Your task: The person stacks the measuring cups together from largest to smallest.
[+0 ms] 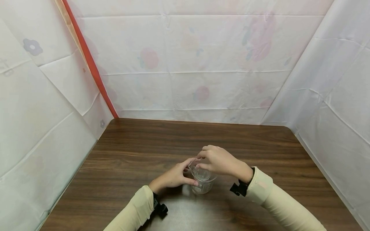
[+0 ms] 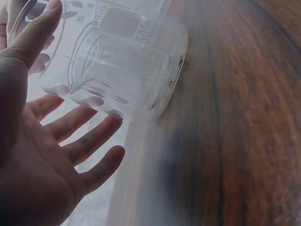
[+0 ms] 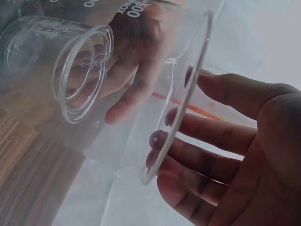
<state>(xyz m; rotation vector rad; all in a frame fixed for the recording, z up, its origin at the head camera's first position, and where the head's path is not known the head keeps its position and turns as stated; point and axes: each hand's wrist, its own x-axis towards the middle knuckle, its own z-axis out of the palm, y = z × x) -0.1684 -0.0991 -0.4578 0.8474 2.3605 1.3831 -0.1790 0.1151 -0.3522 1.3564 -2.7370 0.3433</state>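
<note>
A large clear glass beaker (image 1: pixel 206 186) with printed markings stands upright on the table. My left hand (image 1: pixel 173 176) holds it from the left, thumb across the near wall and fingers around the far side. Inside it, near the bottom, sits a smaller glass beaker (image 3: pixel 59 70), and more than one curved edge shows at its mouth. My right hand (image 1: pixel 219 160) is over the large beaker's mouth. In the right wrist view its loosely bent fingers reach past the large rim (image 3: pixel 188 101), well apart from the smaller beaker, with nothing between them.
The dark wood-grain table (image 1: pixel 138 144) has rounded far corners. White patterned sheets (image 1: pixel 185 57) hang behind it and on both sides, with a red strip (image 1: pixel 89 61) at the back left corner. Each wrist wears a black camera strap (image 1: pixel 241 187).
</note>
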